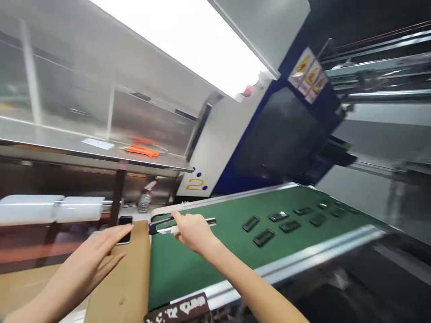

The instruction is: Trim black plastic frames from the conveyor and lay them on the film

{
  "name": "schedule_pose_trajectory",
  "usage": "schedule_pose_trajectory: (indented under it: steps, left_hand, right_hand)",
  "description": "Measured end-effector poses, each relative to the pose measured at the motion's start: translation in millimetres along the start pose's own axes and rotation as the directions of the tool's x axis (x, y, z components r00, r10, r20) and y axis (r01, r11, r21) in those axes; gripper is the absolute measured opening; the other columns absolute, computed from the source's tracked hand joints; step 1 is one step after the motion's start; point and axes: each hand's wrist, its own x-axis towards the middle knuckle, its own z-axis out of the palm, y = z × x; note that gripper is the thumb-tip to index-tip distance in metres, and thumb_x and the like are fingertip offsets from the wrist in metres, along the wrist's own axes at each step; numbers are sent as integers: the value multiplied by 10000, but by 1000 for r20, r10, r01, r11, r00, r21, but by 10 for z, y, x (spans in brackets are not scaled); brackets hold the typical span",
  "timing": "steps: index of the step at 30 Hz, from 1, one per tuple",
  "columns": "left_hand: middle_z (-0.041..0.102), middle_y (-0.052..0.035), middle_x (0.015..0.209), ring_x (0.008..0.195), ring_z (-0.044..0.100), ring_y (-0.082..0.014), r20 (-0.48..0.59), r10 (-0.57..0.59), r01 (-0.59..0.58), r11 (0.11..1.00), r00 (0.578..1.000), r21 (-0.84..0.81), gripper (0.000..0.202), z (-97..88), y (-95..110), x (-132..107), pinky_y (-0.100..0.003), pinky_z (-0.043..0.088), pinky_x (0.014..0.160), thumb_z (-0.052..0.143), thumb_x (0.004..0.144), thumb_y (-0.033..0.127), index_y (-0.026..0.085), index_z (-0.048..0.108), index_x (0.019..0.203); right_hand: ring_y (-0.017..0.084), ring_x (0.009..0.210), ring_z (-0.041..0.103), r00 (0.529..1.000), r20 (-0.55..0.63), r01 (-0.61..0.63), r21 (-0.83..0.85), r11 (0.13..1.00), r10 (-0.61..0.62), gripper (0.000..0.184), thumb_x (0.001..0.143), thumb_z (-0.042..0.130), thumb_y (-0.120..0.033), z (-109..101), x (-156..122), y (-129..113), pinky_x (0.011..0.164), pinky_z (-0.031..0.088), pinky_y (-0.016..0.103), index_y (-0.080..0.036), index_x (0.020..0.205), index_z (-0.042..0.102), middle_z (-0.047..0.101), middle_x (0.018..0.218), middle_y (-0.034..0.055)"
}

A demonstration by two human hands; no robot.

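Note:
My right hand (193, 231) is closed over the near-left end of the green conveyor belt (182, 269). It grips a black frame-like part (155, 226), whose open loop points left. A pale, narrow strip lies along it, and a black and white end shows right of my knuckles. My fingers hide the middle, so whether this is one piece or two is unclear. My left hand (96, 253) has its fingers stretched out above the cardboard (134, 269) and holds nothing visible. Just beyond its fingertips lies a dark phone-like rectangle (125, 220), partly covered by the hand.
Several black rectangular parts (264, 237) lie spread along the belt, bounded by a metal rail (303, 253). A spray bottle (146, 197) stands behind the cardboard. White rolls (82, 209) sit left, under a shelf (67, 141) holding an orange tool (143, 151). A blue-and-white machine (269, 134) rises behind.

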Motion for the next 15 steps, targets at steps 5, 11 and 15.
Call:
schedule_pose_trajectory:
  steps: [5, 11, 15]
  left_hand:
    - [692, -98, 1164, 1052, 643, -242, 123, 208, -239, 908, 970, 343, 356, -566, -57, 559, -410, 500, 913, 501, 924, 265, 203, 536, 1273]
    - [702, -50, 1152, 1047, 640, -222, -35, 417, -329, 764, 908, 555, 345, -1562, 91, 974, -387, 468, 930, 473, 944, 320, 212, 558, 1260]
    - [633, 13, 1271, 1103, 587, -226, -129, 426, -283, 769, 895, 573, 407, -2149, 242, 1180, -429, 418, 974, 502, 927, 306, 302, 497, 1334]
  right_hand:
    - [216, 699, 679, 915, -343, 182, -122, 976, -213, 280, 834, 615, -170, -722, 4, -425, 534, 448, 278, -116, 1098, 540, 706, 795, 67]
    - [119, 546, 579, 492, -821, 200, -217, 956, -289, 230, 967, 466, -222, -1379, -98, -308, 509, 376, 242, -107, 1130, 581, 662, 650, 1]
    - [79, 463, 495, 197, -947, 153, -225, 962, -253, 213, 988, 459, -243, -1805, -181, -267, 469, 320, 228, -141, 1101, 607, 586, 531, -50]
